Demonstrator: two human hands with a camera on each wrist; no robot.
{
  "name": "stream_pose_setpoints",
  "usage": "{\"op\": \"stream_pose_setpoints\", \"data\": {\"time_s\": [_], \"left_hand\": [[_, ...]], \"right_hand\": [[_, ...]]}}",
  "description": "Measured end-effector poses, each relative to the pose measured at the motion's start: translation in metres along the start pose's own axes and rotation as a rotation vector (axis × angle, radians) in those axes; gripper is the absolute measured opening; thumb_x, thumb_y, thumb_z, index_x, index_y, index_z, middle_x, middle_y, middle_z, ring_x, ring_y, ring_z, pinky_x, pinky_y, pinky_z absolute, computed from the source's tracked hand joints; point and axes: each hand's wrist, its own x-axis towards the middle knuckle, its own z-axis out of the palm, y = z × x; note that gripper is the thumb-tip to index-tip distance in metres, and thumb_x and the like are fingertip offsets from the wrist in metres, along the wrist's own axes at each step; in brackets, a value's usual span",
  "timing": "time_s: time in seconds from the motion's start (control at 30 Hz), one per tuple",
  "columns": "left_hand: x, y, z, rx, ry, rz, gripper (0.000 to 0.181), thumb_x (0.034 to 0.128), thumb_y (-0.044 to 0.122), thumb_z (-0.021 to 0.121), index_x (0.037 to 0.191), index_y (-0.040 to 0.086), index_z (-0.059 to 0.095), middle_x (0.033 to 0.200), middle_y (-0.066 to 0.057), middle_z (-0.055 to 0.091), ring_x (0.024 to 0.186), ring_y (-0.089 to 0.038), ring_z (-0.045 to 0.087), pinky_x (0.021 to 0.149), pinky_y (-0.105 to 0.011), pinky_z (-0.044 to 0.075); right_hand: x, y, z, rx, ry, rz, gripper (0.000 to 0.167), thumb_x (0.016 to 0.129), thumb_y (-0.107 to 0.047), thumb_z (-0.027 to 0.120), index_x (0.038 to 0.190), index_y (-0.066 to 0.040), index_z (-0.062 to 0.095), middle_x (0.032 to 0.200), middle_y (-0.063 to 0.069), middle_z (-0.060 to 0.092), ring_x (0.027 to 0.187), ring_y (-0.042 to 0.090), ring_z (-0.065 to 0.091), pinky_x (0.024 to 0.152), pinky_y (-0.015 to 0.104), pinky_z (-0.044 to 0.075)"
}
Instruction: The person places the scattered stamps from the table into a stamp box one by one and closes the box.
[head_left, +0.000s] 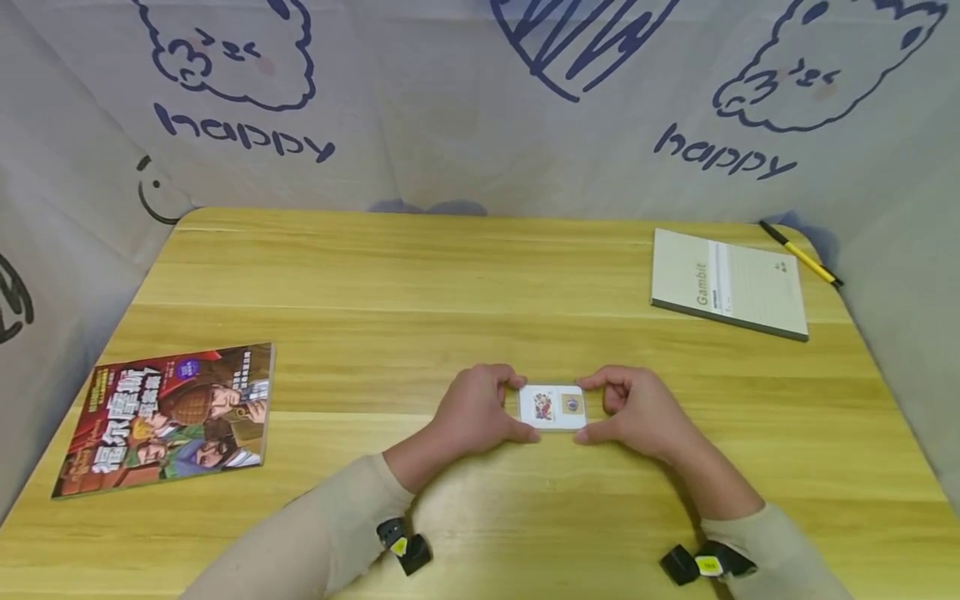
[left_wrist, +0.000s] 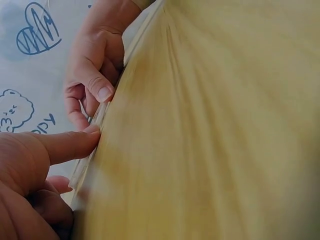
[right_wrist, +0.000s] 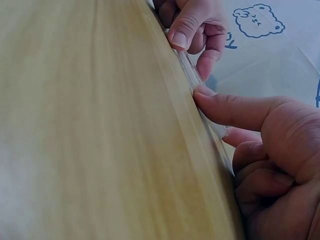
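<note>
A small flat clear plastic case [head_left: 552, 419] with a white face lies near the table's middle. Two small pictures show on it, a colourful one at left and a tan square at right. My left hand [head_left: 480, 408] pinches its left end between thumb and forefinger. At the opposite end, my right hand [head_left: 637, 412] pinches it the same way, its other fingers curled in. From the left wrist, the case [left_wrist: 82, 167] appears edge-on as a thin clear strip beside the left thumb [left_wrist: 75, 145]. The right wrist view shows the case [right_wrist: 189, 70] just as thin.
A comic-style book [head_left: 172, 417] lies at the table's left. At the back right are a grey notebook [head_left: 727, 283] marked "Gambit" and a yellow-black pen [head_left: 801, 252]. White cloth [head_left: 480, 125] with blue drawings hangs behind the wooden table [head_left: 450, 292].
</note>
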Motion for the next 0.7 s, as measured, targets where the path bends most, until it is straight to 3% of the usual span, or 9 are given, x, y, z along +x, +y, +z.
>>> {"op": "stream_pose_setpoints", "data": {"time_s": [0.23,0.47,0.7], "left_hand": [[-0.0020,-0.0009,0.0009,0.011,0.001,-0.024,0.068,0.0616,0.024,0.098,0.120,0.004,0.068,0.069,-0.001,0.050,0.057,-0.012,0.043,0.050,-0.026,0.035],[-0.0049,-0.0028,0.0016,0.065,0.009,0.001,0.068,0.0649,0.028,0.096,0.123,0.006,0.066,0.071,0.000,0.052,0.060,-0.013,0.046,0.052,-0.027,0.038],[-0.0064,0.0013,0.0011,0.102,-0.014,0.020,0.068,0.0696,0.029,0.092,0.127,0.008,0.063,0.074,0.001,0.054,0.063,-0.013,0.049,0.056,-0.030,0.042]], "right_hand": [[-0.0042,-0.0018,0.0016,-0.032,-0.002,-0.020,0.062,0.060,-0.015,0.098,0.114,-0.005,0.069,0.064,0.000,0.040,0.058,0.016,0.038,0.061,0.030,0.039],[-0.0054,-0.0020,0.0032,-0.066,-0.002,-0.062,0.059,0.063,-0.016,0.096,0.115,-0.008,0.068,0.064,-0.001,0.038,0.058,0.014,0.037,0.065,0.030,0.040],[-0.0068,-0.0047,-0.0002,-0.053,-0.023,-0.048,0.062,0.064,-0.014,0.095,0.119,-0.006,0.067,0.066,0.000,0.038,0.060,0.015,0.038,0.067,0.030,0.040]]}}
